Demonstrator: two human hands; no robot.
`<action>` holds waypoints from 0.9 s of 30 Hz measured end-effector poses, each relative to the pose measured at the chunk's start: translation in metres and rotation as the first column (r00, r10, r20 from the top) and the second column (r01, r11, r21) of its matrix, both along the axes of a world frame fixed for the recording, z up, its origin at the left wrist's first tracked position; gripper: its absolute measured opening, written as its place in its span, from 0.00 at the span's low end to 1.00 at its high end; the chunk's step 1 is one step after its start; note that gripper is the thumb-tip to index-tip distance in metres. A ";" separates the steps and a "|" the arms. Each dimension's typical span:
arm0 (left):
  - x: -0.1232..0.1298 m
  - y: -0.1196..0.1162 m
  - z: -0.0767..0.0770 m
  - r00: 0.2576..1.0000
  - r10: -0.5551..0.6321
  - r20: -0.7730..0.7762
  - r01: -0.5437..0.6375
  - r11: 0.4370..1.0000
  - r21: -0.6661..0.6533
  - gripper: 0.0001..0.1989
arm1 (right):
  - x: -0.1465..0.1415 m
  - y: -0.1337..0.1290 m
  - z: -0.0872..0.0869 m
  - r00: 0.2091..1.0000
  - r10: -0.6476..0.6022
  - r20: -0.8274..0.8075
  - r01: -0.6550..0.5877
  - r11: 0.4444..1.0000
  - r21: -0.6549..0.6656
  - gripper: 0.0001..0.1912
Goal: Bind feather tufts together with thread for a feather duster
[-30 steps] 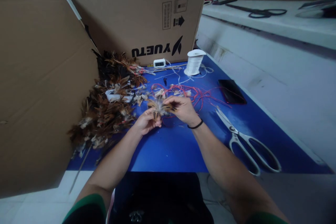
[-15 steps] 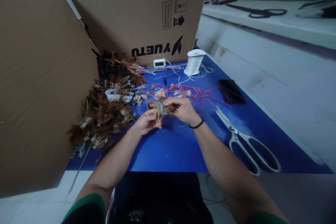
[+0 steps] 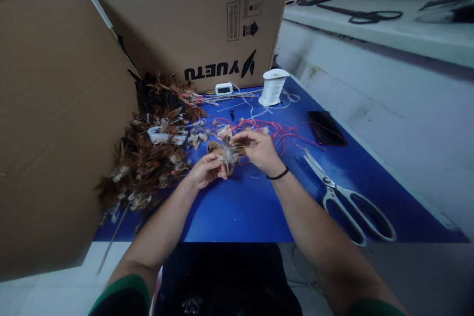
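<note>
Left hand (image 3: 205, 170): fingers curled in, thumb pressed on the left side of a tuft (image 3: 229, 157). Right hand (image 3: 261, 150): thumb and fingertips drawn together, apparently gripping feathers at its right edge. The tuft was between the 2 hands, above the table (image 3: 237, 212). I judged the step to be arranging feathers about its centre; the next move called for a firm left pinch and a light right touch. The tuft looked loose and splayed, brown outside, pale grey and fluffy in the middle; any binding could not be made out. Beyond lay red string (image 3: 278, 131); farther off stood a spool (image 3: 273, 88).
</note>
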State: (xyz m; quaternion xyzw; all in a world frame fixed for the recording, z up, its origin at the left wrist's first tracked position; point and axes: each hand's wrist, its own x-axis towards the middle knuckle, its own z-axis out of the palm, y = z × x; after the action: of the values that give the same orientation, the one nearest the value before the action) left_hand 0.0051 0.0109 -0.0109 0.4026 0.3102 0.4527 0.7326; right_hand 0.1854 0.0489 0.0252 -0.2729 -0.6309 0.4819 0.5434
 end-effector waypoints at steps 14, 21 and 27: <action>-0.002 0.002 0.004 0.980 0.121 -0.155 -0.092 0.979 0.182 0.14 | 0.020 0.003 0.011 0.995 0.095 -0.024 -0.098 0.955 -0.280 0.23; -0.010 0.010 0.004 0.952 0.279 -0.123 -0.252 0.947 0.200 0.17 | 0.038 0.027 -0.015 0.876 -0.315 0.365 0.327 0.945 0.032 0.07; -0.015 0.015 0.007 0.924 0.380 -0.039 -0.366 0.910 0.195 0.17 | 0.038 0.029 -0.030 0.501 -0.452 0.737 0.350 0.886 0.305 0.09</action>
State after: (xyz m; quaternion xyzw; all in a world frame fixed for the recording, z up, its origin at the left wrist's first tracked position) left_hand -0.0096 0.0258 -0.0040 0.4189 0.3657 0.5955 0.5798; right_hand 0.2237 0.0782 -0.0053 -0.5639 -0.7502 0.1334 0.3185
